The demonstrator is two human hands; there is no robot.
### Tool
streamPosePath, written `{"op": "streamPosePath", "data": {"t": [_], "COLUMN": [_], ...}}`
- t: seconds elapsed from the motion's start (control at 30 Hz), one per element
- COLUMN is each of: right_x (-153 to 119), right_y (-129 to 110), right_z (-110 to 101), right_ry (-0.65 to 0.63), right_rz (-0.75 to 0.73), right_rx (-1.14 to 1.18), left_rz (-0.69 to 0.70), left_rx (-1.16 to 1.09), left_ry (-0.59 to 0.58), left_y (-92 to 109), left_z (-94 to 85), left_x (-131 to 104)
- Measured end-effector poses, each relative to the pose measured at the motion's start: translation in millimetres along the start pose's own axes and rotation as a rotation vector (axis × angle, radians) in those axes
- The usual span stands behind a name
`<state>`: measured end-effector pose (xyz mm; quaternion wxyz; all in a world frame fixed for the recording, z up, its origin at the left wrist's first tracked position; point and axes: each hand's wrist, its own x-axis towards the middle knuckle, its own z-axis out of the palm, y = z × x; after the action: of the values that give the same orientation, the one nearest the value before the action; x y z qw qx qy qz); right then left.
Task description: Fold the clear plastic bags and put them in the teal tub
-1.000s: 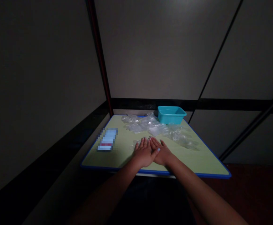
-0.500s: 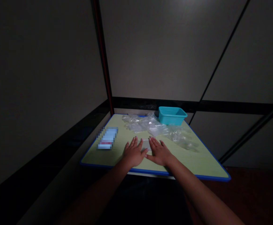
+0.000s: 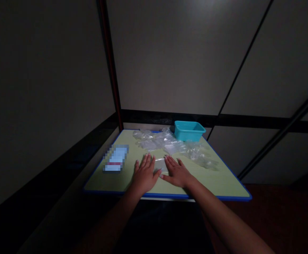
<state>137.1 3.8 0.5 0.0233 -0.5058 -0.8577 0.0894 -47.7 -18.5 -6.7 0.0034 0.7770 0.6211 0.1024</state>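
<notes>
In the head view, the left hand (image 3: 144,178) and the right hand (image 3: 179,174) lie open, palms down, gripping nothing, on both sides of a clear plastic bag (image 3: 161,165) on the table (image 3: 111,183), probably to keep it flat (my guess).

counts, tabletop
2 hands (image 3: 144,178), 1 table (image 3: 223,183), 1 bin (image 3: 188,135), 1 pixelated item (image 3: 117,158), 1 flat plastic piece (image 3: 160,165); crumpled plastics (image 3: 167,141) uncountable

Left hand (image 3: 144,177) shifted left, clear plastic (image 3: 161,164) uncovered
</notes>
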Motion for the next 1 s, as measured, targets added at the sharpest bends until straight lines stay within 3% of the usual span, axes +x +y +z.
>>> {"op": "streamPosePath", "data": {"t": [0.17, 0.23, 0.33, 0.4, 0.5, 0.7, 1.0], "right_x": [-1, 1, 4, 6, 6, 7, 14], "right_y": [5, 9, 16, 21, 28, 30, 23], "right_z": [-4, -7, -14, -21, -33, -45, -43], "right_ry": [0.029, 0.107, 0.314, 0.351, 0.205, -0.091, -0.193], "right_rz": [-0.013, 0.017, 0.183, 0.343, 0.498, 0.652, 0.732], "right_rx": [0.188, 0.334, 0.685, 0.941, 1.148, 1.359, 1.504], "left_rz": [0.09, 0.098, 0.093, 0.082, 0.073, 0.133, 0.141], "left_rx": [-0.021, -0.032, -0.048, -0.059, -0.076, -0.108, -0.123], "left_ry": [-0.016, -0.039, -0.048, -0.04, -0.012, 0.004, -0.017], "left_y": [-2, -2, -2, -2, -3, -5, -5], "left_z": [-1.1, -1.7, -1.7, -0.8, 0.8, -0.1, -1.1], "left_x": [-1, -1, 0, 1, 1, -1, -1]}}
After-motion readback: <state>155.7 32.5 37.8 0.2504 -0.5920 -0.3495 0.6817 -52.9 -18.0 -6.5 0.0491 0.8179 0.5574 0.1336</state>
